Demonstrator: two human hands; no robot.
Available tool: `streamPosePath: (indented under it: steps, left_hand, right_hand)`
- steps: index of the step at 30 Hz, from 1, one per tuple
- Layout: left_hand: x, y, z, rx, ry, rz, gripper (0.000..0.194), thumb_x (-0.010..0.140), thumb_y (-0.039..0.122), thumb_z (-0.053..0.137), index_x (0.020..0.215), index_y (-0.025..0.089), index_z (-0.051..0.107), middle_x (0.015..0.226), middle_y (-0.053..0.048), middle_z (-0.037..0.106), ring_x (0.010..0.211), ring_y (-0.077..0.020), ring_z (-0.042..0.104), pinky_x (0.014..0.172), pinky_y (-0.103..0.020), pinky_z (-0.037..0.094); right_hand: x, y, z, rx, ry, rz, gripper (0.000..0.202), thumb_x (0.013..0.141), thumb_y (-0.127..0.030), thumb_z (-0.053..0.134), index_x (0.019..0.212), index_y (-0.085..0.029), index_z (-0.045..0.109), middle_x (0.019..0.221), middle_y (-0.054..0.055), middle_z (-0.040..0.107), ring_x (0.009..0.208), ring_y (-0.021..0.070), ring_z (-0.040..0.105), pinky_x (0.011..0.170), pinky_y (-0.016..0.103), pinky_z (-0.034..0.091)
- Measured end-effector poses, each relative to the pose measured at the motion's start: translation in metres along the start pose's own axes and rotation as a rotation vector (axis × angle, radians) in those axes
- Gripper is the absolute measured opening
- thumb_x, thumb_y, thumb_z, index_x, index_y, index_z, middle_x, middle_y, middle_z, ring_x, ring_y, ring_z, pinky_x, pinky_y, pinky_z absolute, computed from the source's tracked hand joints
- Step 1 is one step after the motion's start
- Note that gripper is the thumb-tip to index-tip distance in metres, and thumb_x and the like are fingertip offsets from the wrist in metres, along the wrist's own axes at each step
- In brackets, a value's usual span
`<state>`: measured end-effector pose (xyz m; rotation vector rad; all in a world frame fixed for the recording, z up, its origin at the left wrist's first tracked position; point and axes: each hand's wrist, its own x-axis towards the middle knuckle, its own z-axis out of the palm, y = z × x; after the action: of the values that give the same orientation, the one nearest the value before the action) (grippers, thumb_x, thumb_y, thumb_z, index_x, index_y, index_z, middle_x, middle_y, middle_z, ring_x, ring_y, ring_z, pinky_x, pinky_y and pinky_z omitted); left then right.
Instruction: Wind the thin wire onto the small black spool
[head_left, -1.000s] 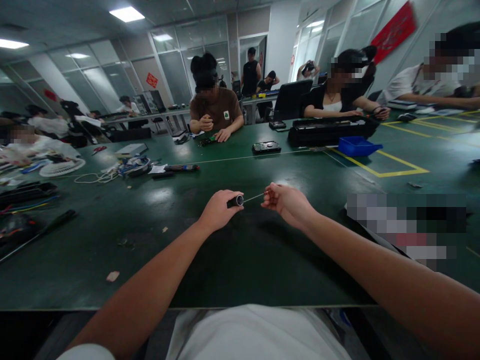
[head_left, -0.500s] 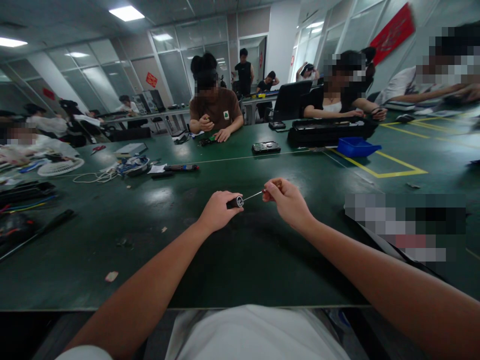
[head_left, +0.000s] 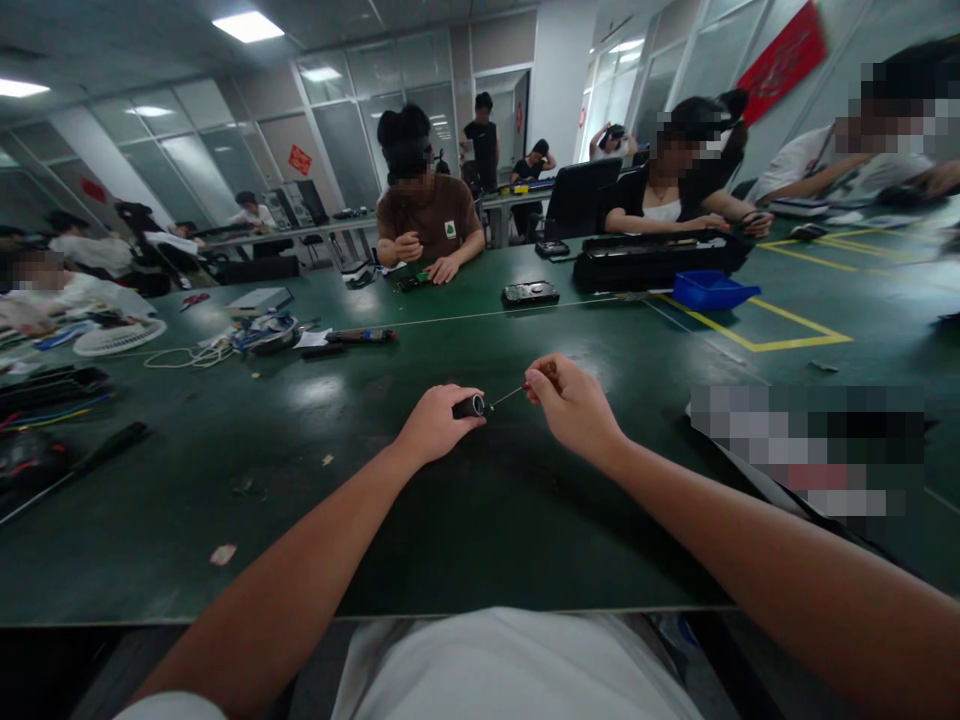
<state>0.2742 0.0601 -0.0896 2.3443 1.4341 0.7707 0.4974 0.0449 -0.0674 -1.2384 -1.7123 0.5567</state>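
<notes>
Head view shows the left hand (head_left: 433, 425) closed around a short black cylinder (head_left: 466, 407), its rimmed end turned toward the right hand (head_left: 574, 400). That right hand has its fingers clamped on the reddish handle of a thin metal-shafted tool (head_left: 510, 393) — the shaft slants down to the cylinder's rimmed end, though whether its tip touches is too small to tell. Both things are in front of the person's body, over the green table (head_left: 300, 540). Farther across lie a flat circuit-board device (head_left: 530, 293) and a blue tray (head_left: 712, 297) — both well apart from the hands.
</notes>
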Motion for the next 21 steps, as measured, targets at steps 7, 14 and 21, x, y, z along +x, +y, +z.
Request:
streamPosePath:
  steps: [7,14,21]
  left_hand:
    - [-0.001,0.002,-0.001,-0.089,0.084,-0.068,0.030,0.083,0.028,0.074,0.112,0.021,0.068,0.111,-0.005,0.069,0.103,-0.0229,0.063,0.093,-0.038,0.049]
    - [-0.001,0.002,-0.001,-0.162,0.075,-0.094,0.038,0.091,0.027,0.061,0.128,0.022,0.057,0.123,-0.007,0.065,0.112,-0.0233,0.060,0.102,-0.040,0.046]
    - [-0.006,0.018,-0.005,-0.045,-0.113,-0.081,0.031,0.090,0.040,0.061,0.114,0.020,0.060,0.105,-0.006,0.067,0.094,-0.0225,0.063,0.084,-0.037,0.050]
  right_hand:
    - [0.001,0.000,-0.002,0.026,0.022,0.027,0.018,0.096,-0.036,0.049,0.093,-0.022,0.058,0.080,0.004,0.069,0.077,0.0207,0.067,0.073,0.037,0.050]
    - [0.000,-0.001,-0.004,0.036,0.025,0.044,0.021,0.097,-0.039,0.048,0.095,-0.021,0.060,0.083,0.006,0.070,0.080,0.0223,0.067,0.075,0.039,0.050]
    - [0.001,0.003,-0.002,0.044,0.043,0.035,0.020,0.096,-0.038,0.049,0.094,-0.021,0.060,0.082,0.004,0.070,0.079,0.0212,0.067,0.074,0.037,0.050]
